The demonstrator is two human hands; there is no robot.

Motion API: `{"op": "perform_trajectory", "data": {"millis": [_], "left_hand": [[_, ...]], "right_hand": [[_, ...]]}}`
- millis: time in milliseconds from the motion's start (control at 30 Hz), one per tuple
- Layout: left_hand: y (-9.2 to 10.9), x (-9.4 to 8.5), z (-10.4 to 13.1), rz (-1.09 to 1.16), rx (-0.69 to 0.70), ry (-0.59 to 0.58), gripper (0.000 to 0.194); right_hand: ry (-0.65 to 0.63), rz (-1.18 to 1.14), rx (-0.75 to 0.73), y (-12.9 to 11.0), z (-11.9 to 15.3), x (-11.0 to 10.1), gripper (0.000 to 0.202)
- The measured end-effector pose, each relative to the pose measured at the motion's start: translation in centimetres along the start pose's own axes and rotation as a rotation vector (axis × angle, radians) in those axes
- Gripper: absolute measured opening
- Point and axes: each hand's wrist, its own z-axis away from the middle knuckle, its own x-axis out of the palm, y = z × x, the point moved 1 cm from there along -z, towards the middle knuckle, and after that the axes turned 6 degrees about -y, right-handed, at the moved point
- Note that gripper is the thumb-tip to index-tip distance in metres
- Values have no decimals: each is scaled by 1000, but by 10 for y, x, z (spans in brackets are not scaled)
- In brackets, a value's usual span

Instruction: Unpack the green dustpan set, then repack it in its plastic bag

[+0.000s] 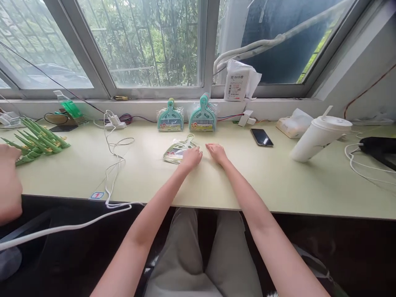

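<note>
Hands lie side by side on the pale green surface point(278, 185), both palm down near its middle. The left hand point(191, 158) rests on the near edge of a flat packaged mini dustpan-and-brush set point(178, 150), its fingers together and laid over the clear wrapper rather than clamped around it. The right hand point(217, 152) lies just beside it on bare surface, fingers together and touching nothing else.

Behind the flat packet, two more teal dustpan sets stand upright against the window ledge: one point(170, 117) to the left, the other point(203, 115) to the right, close together. A black phone point(261, 137) lies face up to the right, well apart from the hands. Further right, a white lidded cup with a straw point(320, 134) stands on the surface. A white cable point(115, 148) trails across the left part and over the front edge. At the far left sits a bundle of green pointed pieces point(37, 140), with another person's hand point(8, 181) near it.
</note>
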Motion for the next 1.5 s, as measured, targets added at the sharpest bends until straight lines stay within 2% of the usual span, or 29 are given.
{"op": "perform_trajectory", "data": {"millis": [100,133,167,233,300,333,367,433,500,567,633,733,800,867,933,1000,1133,1233,1333,1400,1500], "left_hand": [[25,-1,13,147,246,-213,34],[28,-3,13,176,292,-240,33],[29,-5,11,188,310,-218,33],[23,-11,4,179,248,-23,36],[8,-16,-4,193,72,212,45],[0,-17,-8,248,-33,265,53],[-9,-18,-11,341,-124,258,60],[-24,-18,-14,581,-211,97,64],[-31,-17,-14,776,-184,-135,56],[-33,-16,-11,860,-153,-314,46],[-32,-15,-8,910,-161,-425,41],[-31,-12,-6,1000,-142,-465,38],[-33,-11,-6,1038,-109,-373,37],[-36,-11,-6,1060,-97,-236,33],[-38,-11,-6,1111,-96,-101,32],[-39,-12,-4,1192,-80,-3,34],[-36,-15,-1,1280,-15,74,40],[-33,-16,1,1297,-19,83,46],[-32,-16,3,1323,-20,59,51],[-31,-16,5,1304,-9,-1,55],[-26,-18,12,1200,5,-139,64]], "right_hand": [[-2,-283,90,2,20,-8,40],[8,-394,112,4,25,-12,33],[22,-506,127,6,29,-16,27],[66,-680,156,9,33,-23,22],[136,-758,207,13,34,-28,22],[185,-770,231,14,33,-30,22],[239,-779,250,16,32,-31,23],[339,-807,259,18,30,-34,25],[416,-824,233,19,29,-37,26],[439,-803,192,17,29,-39,22],[418,-731,145,11,32,-42,21],[477,-524,84,-3,41,-48,32],[586,-337,49,-15,48,-53,38],[631,-217,21,-27,54,-54,38],[579,-259,2,-38,57,-50,36],[490,-418,11,-45,55,-41,32],[320,-768,115,-46,47,-23,18],[199,-1026,238,-37,43,-17,3],[142,-1213,277,-29,42,-18,22],[145,-1271,288,-25,42,-19,29],[222,-1267,333,-21,42,-22,26]]}}
